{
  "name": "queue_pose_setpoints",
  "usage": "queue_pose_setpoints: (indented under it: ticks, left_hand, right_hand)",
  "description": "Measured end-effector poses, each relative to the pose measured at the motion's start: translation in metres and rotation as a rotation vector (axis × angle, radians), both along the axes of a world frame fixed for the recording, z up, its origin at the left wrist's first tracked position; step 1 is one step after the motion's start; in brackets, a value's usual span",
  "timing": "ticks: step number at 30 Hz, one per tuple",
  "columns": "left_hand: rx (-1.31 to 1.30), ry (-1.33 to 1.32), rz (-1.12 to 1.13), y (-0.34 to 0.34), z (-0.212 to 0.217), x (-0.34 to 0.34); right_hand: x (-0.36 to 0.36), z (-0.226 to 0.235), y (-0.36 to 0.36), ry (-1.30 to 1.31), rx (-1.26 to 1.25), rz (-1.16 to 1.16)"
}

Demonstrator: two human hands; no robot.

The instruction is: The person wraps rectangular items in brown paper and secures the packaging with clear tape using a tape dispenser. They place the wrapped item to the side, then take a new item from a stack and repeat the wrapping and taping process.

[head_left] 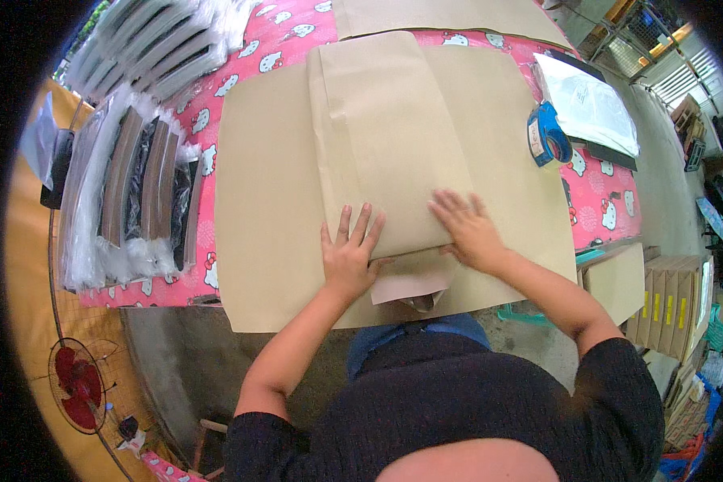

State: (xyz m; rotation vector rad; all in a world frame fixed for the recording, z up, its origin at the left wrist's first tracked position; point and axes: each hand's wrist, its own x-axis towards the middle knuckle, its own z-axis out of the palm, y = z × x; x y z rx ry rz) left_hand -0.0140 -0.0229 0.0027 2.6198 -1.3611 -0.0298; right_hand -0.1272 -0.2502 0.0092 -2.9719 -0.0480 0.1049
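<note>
A long bundle wrapped in brown kraft paper [394, 128] lies lengthwise in front of me. Beneath it a wide flat sheet of kraft paper [265, 201] covers much of the table. My left hand [350, 255] rests on the bundle's near left corner, fingers spread. Across from it, my right hand [470, 229] lies on the near right corner with fingers stretched out, slightly blurred. Between the hands, a folded paper flap [410, 281] sticks out of the bundle's near end toward me. Whatever the paper encloses is hidden.
At the right sit a blue tape dispenser [548, 138] and a white plastic-wrapped pack [593, 100]. Several plastic-bagged brown and black pieces [128, 185] are stacked at the left on the pink patterned tablecloth [614, 193]. A red-bladed fan [78, 384] and flat cartons [663, 309] flank the table.
</note>
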Motion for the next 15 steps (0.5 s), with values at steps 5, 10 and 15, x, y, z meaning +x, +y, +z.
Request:
queue_pose_setpoints:
  ticks: [5, 10, 15]
  left_hand:
    - [-0.024, 0.006, -0.002, -0.001, -0.003, -0.003]
    - [-0.05, -0.011, 0.01, -0.001, -0.002, -0.003]
    - [-0.055, -0.03, 0.03, -0.002, -0.005, -0.008]
  right_hand:
    - [-0.035, -0.019, -0.011, -0.121, 0.197, -0.38]
    - [-0.074, -0.046, 0.0, -0.269, 0.373, -0.572]
    - [-0.079, -0.042, 0.06, -0.26, 0.227, -0.469]
